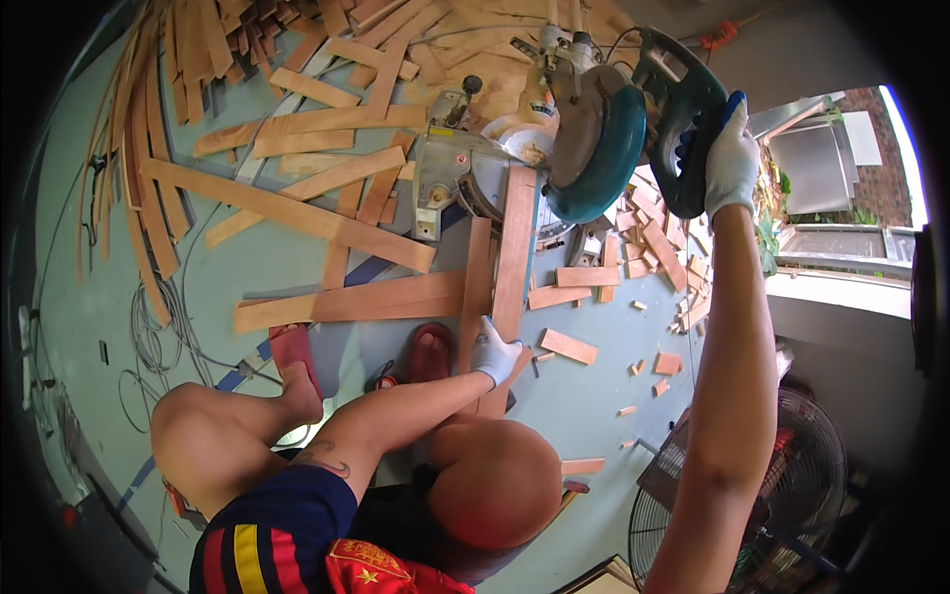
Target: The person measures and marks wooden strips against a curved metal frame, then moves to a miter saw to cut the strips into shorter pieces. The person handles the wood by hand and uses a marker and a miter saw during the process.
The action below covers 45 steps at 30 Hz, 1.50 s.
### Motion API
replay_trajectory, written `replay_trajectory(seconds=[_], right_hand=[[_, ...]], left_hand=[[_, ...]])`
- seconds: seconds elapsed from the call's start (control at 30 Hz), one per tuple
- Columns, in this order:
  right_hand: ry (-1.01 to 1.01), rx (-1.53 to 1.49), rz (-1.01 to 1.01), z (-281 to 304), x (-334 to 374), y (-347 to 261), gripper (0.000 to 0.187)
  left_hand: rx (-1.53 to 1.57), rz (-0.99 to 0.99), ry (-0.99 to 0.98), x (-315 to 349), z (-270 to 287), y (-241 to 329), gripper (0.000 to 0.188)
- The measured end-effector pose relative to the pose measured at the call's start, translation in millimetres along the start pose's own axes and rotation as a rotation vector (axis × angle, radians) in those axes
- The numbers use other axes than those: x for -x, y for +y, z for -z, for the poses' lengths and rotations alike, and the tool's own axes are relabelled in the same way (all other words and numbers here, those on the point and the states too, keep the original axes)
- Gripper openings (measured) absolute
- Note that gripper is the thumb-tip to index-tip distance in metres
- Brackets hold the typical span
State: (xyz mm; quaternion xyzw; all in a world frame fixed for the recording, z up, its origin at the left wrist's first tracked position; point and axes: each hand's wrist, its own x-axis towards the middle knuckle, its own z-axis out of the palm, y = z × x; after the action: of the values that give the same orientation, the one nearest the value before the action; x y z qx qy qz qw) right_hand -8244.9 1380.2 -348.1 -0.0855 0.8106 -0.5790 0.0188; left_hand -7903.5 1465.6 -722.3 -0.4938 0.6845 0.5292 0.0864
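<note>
In a pale work glove, my right hand [732, 163] is wrapped round the dark handle of a mitre saw [604, 158] with a teal blade guard. The saw's round blade stands up above its metal base [455, 178]. My left hand [492, 354], gloved too, grips a long reddish wooden plank [515, 252] near its lower part. The plank's far end rests on the saw base, left of the blade. Alongside it on the left lies a second narrow plank [476, 267]. My left fingers partly hide the wood beneath them.
Loose floor boards [297, 218] lie crisscrossed on the left, with a larger stack [198, 49] behind. Short offcuts [587, 276] are scattered right of the saw. A coiled cable [173, 327] lies at the left, and a floor fan [792, 465] stands at the lower right.
</note>
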Motion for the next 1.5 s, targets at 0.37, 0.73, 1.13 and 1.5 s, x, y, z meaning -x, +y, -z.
replay_trajectory(seconds=[0.37, 0.73, 1.13, 1.5], right_hand=[[0.077, 0.003, 0.121, 4, 41, 78, 0.069], [0.094, -0.040, 0.095, 3, 60, 152, 0.071], [0.124, -0.046, 0.124, 5, 58, 164, 0.070], [0.117, -0.068, 0.159, -1, 71, 174, 0.067]], left_hand=[[0.036, 0.000, -0.002, -21, -23, -2, 0.105], [0.038, 0.001, -0.014, -25, -18, -2, 0.104], [0.002, -0.010, -0.012, -24, -24, -4, 0.100], [-0.005, -0.005, 0.000, -22, -17, 5, 0.095]])
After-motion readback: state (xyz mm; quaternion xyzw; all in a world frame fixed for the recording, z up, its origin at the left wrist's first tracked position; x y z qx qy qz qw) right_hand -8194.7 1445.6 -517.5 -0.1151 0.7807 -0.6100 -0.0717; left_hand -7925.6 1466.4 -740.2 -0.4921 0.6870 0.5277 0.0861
